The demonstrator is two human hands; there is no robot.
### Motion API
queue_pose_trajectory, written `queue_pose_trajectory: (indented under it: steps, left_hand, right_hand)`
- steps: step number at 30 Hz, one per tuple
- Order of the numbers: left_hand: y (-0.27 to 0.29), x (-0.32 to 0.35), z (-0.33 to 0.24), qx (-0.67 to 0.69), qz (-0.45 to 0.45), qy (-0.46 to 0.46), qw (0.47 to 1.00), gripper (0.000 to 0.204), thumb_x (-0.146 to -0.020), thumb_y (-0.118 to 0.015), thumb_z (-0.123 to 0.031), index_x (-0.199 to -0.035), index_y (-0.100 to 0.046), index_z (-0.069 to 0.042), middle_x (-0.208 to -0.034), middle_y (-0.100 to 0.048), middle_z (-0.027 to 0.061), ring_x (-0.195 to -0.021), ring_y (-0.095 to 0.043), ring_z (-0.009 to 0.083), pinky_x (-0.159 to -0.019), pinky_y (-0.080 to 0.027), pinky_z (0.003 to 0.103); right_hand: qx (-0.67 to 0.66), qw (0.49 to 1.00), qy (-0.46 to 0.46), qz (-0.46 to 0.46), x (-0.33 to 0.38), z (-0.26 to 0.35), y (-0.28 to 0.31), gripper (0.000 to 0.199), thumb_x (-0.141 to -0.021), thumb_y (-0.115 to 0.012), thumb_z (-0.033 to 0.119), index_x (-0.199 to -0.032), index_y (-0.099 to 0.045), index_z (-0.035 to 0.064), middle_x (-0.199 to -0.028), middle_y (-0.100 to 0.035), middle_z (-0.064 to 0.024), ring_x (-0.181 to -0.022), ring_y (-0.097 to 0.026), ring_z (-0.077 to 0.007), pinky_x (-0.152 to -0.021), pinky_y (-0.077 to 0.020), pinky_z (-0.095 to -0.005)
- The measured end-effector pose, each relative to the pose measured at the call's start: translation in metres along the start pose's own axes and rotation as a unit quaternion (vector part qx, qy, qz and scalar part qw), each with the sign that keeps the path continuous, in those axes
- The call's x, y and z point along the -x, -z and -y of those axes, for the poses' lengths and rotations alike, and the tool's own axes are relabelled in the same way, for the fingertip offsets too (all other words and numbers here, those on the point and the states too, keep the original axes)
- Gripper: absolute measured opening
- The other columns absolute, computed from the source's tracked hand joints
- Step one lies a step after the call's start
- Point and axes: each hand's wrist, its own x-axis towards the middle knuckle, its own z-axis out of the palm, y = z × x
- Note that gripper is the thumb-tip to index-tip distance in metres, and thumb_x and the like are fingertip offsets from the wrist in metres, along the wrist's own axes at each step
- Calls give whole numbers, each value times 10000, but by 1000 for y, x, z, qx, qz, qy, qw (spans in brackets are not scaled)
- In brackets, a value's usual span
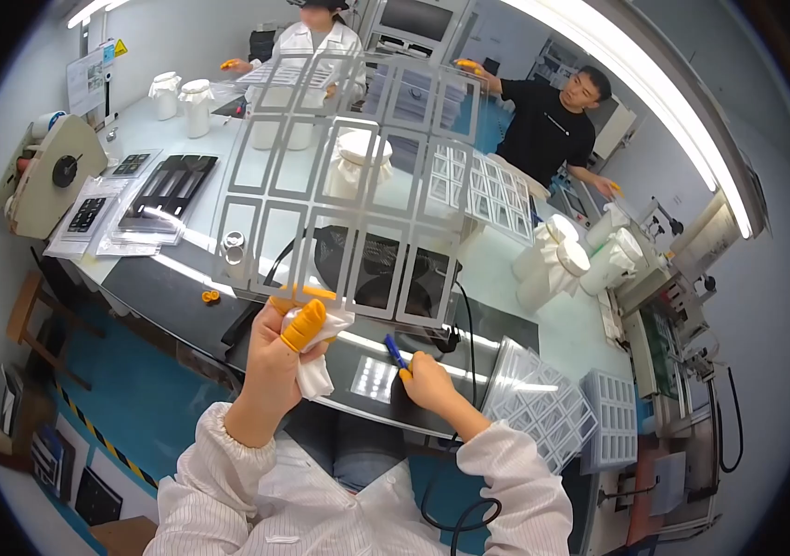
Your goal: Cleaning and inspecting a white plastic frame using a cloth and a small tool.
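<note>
Pinched shut at your left hand [276, 357], the grip holds the sheet [349, 185] by its lower edge together with a white cloth [316, 371], orange cots on the fingertips. You have the sheet raised upright above the counter's [182, 287] near edge. Your right hand [427, 380] is closed on a blue pen [396, 353], down by the lit pad. Held at one edge only, the thin sheet could flex or slip through the cloth. How many fingers grip it is hidden behind the cloth.
</note>
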Motion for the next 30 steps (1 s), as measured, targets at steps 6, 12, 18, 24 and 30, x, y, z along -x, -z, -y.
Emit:
queue_pose_trajectory:
  steps: [6,12,18,24,30]
  left_hand:
    - [-1,-11,7,-8,-22,-18,1000,188,-823,-526,-96,-1003,-510,-42,-914,-569,58,-837,-568,118,-710,-465,222]
    - [-10,-15,11,24,17,24,999,212,-811,-548,-157,-1001,-515,-68,-884,-560,48,-763,-542,105,-667,-450,220]
    - [-21,-15,5,47,54,39,997,183,-836,-508,-206,-959,-510,-71,-676,-480,10,-477,-367,47,-432,-283,180]
    - [-38,-43,-6,13,94,-39,995,197,-828,-526,-189,-976,-509,-59,-689,-498,16,-480,-371,38,-424,-282,177]
    - [-25,-66,-20,-11,135,-118,984,180,-833,-518,-158,-976,-515,-48,-758,-538,39,-523,-425,49,-430,-315,165]
  right_hand:
    - [-410,895,89,153,39,75,76,154,-833,-492,103,-880,-372,18,-700,-499,-57,-535,-485,-97,-477,-381,-213]
    - [-467,873,134,46,56,95,72,192,-828,-510,68,-914,-343,25,-700,-419,-19,-547,-395,-65,-468,-322,-178]
    - [-677,671,88,289,63,96,69,182,-867,-466,182,-926,-399,22,-659,-400,-6,-479,-310,-38,-418,-263,-170]
    - [-360,900,182,-167,69,112,66,135,-814,-544,115,-785,-492,-6,-526,-443,-38,-436,-397,-106,-428,-318,-218]
    - [-363,894,113,-239,87,72,77,158,-820,-534,155,-839,-515,0,-579,-500,-70,-467,-475,-133,-441,-356,-237]
